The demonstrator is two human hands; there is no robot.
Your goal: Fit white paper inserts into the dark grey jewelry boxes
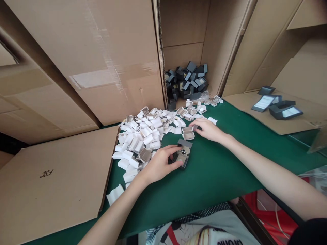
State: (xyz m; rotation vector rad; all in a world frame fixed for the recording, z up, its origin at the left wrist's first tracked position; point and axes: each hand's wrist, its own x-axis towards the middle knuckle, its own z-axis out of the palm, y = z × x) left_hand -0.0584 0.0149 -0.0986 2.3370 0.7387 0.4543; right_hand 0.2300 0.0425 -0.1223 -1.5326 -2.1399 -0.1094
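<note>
My left hand [160,164] grips a small dark grey hinged box [187,145] between thumb and fingers. The box stands open on the green tabletop, its beige inside facing up. Beyond it, the fingertips of my right hand [208,129] are pinched at the edge of a small folded white card insert [188,133] with a greyish inner side. A heap of similar white card inserts [150,131] spreads to the left of both hands and behind them. My left fingers partly cover the box's left side.
Many dark boxes [190,80] are piled inside an upright cardboard carton [185,30] at the back. Several open dark boxes [283,109] lie on cardboard at the right. A flat cardboard sheet [58,194] borders the green tabletop [217,170] on the left.
</note>
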